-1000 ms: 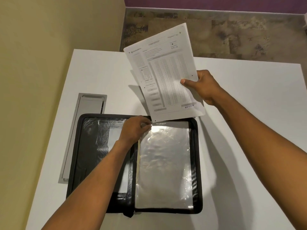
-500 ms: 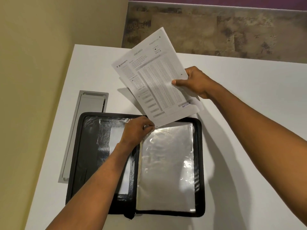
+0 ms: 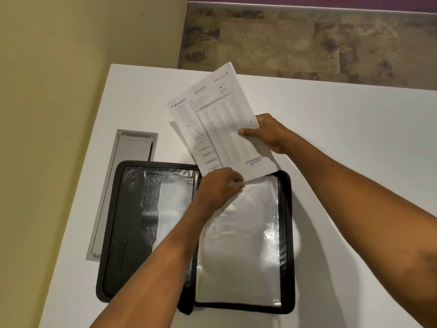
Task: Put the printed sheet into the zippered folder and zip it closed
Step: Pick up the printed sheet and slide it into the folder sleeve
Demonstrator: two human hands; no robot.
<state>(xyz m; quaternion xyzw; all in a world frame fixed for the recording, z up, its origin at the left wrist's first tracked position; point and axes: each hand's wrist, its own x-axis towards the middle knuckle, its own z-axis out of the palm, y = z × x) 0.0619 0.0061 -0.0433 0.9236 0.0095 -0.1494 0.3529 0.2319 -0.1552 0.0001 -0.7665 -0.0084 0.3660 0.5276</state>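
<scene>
While the right hand (image 3: 267,132) pinches the printed sheet (image 3: 221,129) by its right edge, tilted above the folder's far edge, the left hand (image 3: 218,188) grips the top of the clear sleeve (image 3: 238,235). The zippered folder (image 3: 127,223) lies open near the table's (image 3: 343,143) left edge, beside a grey cable hatch (image 3: 132,147).

Printed sheet (image 3: 222,129) — lower, nearer sleeve (image 3: 243,245)

Warm dim light, sleeve (image 3: 238,223) glare, wide-angle bowing
</scene>
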